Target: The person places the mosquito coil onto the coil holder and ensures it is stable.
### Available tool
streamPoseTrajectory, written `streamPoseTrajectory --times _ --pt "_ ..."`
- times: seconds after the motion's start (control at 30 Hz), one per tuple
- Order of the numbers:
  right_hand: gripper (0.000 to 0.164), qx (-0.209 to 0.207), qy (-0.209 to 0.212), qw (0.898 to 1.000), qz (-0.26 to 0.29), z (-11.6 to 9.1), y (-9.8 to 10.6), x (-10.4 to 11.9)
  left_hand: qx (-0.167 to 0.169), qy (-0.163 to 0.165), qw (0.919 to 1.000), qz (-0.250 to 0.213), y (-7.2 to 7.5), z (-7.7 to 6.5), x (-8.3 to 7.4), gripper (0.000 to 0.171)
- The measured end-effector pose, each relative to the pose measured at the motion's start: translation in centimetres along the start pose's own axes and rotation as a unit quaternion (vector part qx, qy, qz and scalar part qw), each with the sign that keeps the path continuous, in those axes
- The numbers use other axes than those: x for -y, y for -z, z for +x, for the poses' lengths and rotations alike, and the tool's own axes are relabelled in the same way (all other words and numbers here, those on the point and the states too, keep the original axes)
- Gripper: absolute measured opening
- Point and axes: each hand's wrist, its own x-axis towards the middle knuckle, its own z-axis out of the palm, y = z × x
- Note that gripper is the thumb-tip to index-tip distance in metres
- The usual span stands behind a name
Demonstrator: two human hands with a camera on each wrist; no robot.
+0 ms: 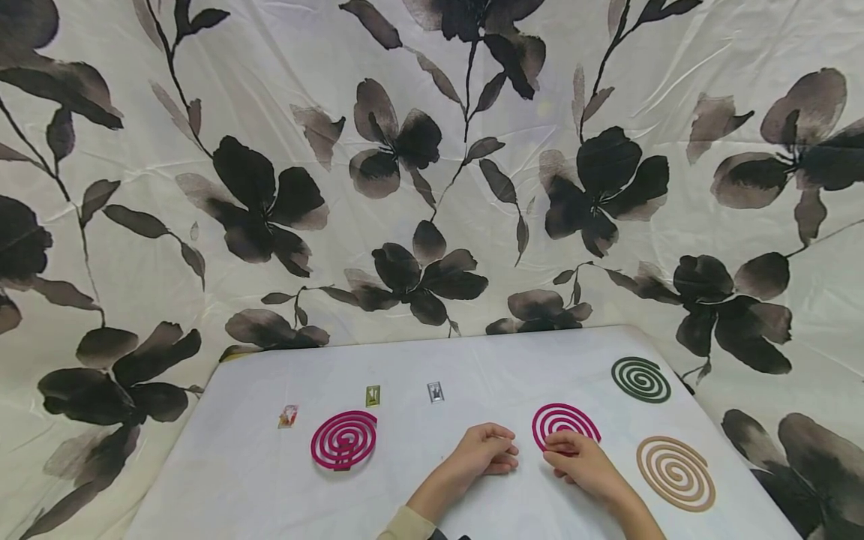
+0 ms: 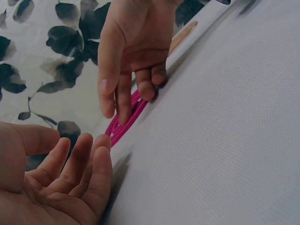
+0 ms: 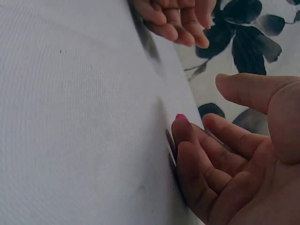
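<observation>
My left hand [image 1: 481, 451] hovers low over the middle of the white table, fingers loosely bent and nothing held in them. Opposite it, my right hand [image 1: 579, 463] overlaps the lower edge of a pink mosquito coil [image 1: 556, 416]. Its palm shows bare in the right wrist view, with thumb and fingers apart. Part of that coil [image 2: 125, 123] appears behind the right fingertips in the left wrist view. Another pink mosquito coil [image 1: 326, 442] lies to the left, with a small dark piece [image 1: 342, 469] at its lower edge.
At the right lie a green mosquito coil [image 1: 641, 379] and a tan one [image 1: 675, 474]. Behind the hands are a gold-coloured small metal plate [image 1: 373, 396] and a silver one [image 1: 436, 391]. A small red-and-white piece [image 1: 287, 417] lies farther left. Floral cloth [image 1: 405, 202] hangs behind the table.
</observation>
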Motion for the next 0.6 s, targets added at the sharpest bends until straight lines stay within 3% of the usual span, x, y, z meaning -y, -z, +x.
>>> streamPoseTrajectory --times 0.47,0.6 --pt "0.032 0.017 0.017 1.000 -0.013 0.3 -1.4 0.1 0.009 0.000 0.9999 -0.006 -0.7 0.2 0.0 0.021" --pt "0.029 -0.020 0.022 0.999 -0.031 0.2 -1.2 0.6 0.008 -0.002 1.0000 -0.004 -0.7 0.4 0.0 0.020"
